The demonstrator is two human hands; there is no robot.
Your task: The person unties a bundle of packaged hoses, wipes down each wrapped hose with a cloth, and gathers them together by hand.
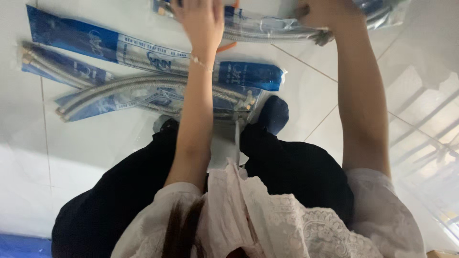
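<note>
Landmark: clear bag [267, 26] holding a braided metal hose, lying across the top of the view on the white tiled floor [95, 143]; both hands are on it.
Far left of bag: long blue-and-clear packet [95, 45], flat on the tiles, running from the upper left toward the wrist of the left hand and passing under that forearm.
Below-left of bag: two more packed hoses [138, 93], silver braid showing through blue-printed plastic, crossing one another; brass-coloured end fittings at their left tips.
Left hand [201, 19]: laid flat on the left part of the bag, back of the hand up, fingers together and pointing away, tips cut off by the frame edge. A thin bracelet [201, 62] sits at the wrist.
Beside left hand: short orange curve [228, 47] showing just right of the wrist, at the bag's lower edge.
Right hand [322, 14]: at the right part of the bag, fingers curled onto the plastic and hose; how tight the grip is cannot be told, as the hand is partly out of view.
Below bag: dark trousers [287, 167] and a white lace top [287, 220] of the person crouching, well apart from it.
</note>
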